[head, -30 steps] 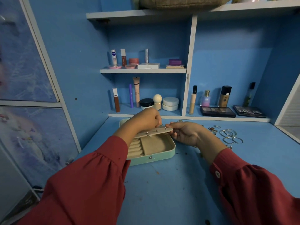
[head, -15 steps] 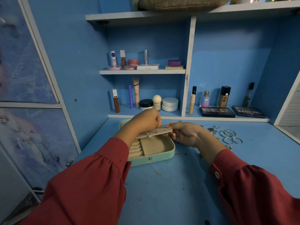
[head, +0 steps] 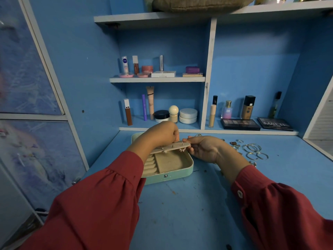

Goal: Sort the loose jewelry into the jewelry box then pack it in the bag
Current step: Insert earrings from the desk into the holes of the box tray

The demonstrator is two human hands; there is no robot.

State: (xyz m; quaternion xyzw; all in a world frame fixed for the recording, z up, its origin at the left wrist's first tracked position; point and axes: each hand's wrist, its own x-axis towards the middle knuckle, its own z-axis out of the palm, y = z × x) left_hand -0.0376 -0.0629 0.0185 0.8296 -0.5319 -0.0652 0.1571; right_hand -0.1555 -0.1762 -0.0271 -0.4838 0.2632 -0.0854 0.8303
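A mint-green jewelry box [head: 173, 175] lies open on the blue desk, showing beige ring rolls and an empty compartment. Above it a beige earring panel [head: 173, 147] is lifted, with several stud posts poking through and a gold earring [head: 182, 149] hanging beneath. My left hand [head: 162, 134] curls over the panel's back edge, fingertips pinching at a post. My right hand [head: 203, 147] holds the panel's right end between thumb and fingers. Loose rings and silver hoops [head: 252, 149] lie on the desk to the right.
Cosmetics fill the shelves behind: tubes, jars [head: 188, 115], bottles and two dark palettes [head: 240, 124]. A brown bag [head: 201, 3] lies on the top shelf. A patterned cabinet door [head: 27, 87] stands on the left. The blue desk [head: 189, 204] stretches toward me.
Hardly anything differs; both hands stay at the lifted earring panel, with only slight finger shifts.
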